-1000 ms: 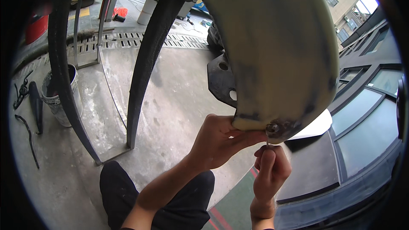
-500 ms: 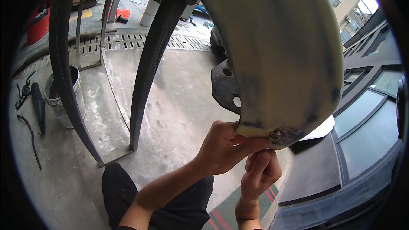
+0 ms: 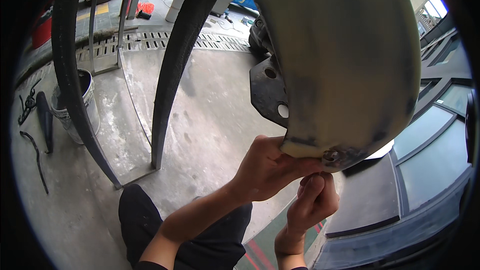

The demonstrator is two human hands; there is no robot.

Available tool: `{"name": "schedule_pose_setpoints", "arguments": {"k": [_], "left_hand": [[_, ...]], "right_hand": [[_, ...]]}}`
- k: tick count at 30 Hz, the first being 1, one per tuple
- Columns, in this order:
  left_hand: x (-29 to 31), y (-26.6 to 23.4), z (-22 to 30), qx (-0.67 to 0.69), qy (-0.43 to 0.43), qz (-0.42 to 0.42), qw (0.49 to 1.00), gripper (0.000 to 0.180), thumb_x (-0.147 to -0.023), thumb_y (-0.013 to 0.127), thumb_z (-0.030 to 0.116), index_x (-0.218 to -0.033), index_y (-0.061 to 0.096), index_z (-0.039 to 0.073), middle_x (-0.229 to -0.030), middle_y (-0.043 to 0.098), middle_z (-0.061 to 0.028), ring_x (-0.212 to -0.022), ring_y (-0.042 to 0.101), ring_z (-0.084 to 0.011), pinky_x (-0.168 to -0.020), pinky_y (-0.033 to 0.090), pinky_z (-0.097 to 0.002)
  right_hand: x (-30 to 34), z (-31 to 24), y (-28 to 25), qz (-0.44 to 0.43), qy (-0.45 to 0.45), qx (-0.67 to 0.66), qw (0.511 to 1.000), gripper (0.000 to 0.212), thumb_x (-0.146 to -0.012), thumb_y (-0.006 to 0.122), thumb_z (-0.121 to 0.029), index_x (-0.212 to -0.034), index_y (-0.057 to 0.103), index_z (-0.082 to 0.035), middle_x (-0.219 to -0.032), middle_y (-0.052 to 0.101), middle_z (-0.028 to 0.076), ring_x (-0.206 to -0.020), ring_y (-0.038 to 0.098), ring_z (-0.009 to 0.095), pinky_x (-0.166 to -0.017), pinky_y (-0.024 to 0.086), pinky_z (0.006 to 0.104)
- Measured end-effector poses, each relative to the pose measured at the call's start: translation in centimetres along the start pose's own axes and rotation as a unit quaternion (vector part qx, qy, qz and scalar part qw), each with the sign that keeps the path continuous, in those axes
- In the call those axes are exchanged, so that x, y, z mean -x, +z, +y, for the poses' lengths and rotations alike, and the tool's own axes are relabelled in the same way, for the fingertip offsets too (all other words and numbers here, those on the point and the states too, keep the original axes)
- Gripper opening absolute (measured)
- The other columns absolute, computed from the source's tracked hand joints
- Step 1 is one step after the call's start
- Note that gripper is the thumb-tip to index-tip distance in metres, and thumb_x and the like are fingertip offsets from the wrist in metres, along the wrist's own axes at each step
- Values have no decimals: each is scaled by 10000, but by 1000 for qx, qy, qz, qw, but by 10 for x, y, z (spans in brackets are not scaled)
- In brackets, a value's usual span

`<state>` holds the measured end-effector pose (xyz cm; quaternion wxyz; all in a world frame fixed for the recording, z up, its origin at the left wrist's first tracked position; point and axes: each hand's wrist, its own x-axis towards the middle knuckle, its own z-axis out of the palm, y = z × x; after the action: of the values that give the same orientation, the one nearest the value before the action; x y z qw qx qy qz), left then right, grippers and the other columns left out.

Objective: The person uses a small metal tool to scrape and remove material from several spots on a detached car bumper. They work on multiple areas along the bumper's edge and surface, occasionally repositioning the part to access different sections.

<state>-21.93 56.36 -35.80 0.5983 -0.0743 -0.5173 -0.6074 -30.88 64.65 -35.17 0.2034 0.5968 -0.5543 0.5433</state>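
A large curved panel [image 3: 345,70], shaped like a fender, fills the upper right; it is beige with dark smudged patches. Its lower end has a rough dark spot with a hole. My left hand [image 3: 260,170] is closed on the panel's lower left edge, thumb along the rim and fingers hidden behind it. Directly below that end, my right hand [image 3: 317,200] is closed in a pinch, thumb against the curled fingers. Whatever it holds is hidden. A black metal plate [image 3: 262,92] with round holes sits behind the panel's left edge.
Dark curved metal bars [image 3: 170,80] of a stand rise left of the panel. A stained bucket [image 3: 90,112] stands behind them, beside a long black part [image 3: 45,122] and a thin bent rod [image 3: 39,160]. Tall windows [image 3: 432,145] line the right side.
The panel and both hands appear slightly farther right, with the view shifted a little. My left hand keeps its hold at the edge; my right hand stays closed below it.
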Motion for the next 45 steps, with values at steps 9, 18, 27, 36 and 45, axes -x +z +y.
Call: {"name": "schedule_pose_setpoints", "arguments": {"k": [9,18,27,36,45], "left_hand": [[3,7,-3,53,-15,29,998,152,-815,693,49,-943,674,-31,-842,692,-69,-780,633,-80,-661,520,-225],[5,6,-7,66,-21,27,997,167,-828,677,38,-967,649,-50,-883,683,-60,-822,627,-86,-708,525,-227],[5,6,-7,85,-36,18,996,137,-859,613,18,-956,632,-76,-894,672,-110,-835,650,-157,-730,555,-285],[6,5,-5,97,-48,17,994,133,-846,651,37,-943,645,-54,-859,675,-75,-789,632,-106,-668,528,-238],[5,4,-10,104,-35,10,994,132,-829,654,16,-950,643,-35,-842,672,-45,-776,612,-66,-676,509,-218]], "right_hand": [[-5,4,-1,26,-77,73,994,331,-947,482,-204,-709,534,20,-535,477,20,-455,382,43,-420,265,236],[-8,6,-21,-135,108,-197,965,386,-983,455,-221,-644,424,-38,-537,409,-18,-440,298,30,-413,200,207],[-6,4,-10,-46,9,-59,997,363,-973,461,-250,-752,550,24,-564,473,-29,-458,325,2,-430,199,192],[-2,8,-6,-29,-1,-63,998,379,-973,460,-256,-700,501,4,-552,451,-26,-438,304,11,-419,192,202],[12,2,18,3,91,-245,965,402,-990,448,-259,-645,377,-64,-532,328,-50,-442,243,11,-409,169,199]]}}
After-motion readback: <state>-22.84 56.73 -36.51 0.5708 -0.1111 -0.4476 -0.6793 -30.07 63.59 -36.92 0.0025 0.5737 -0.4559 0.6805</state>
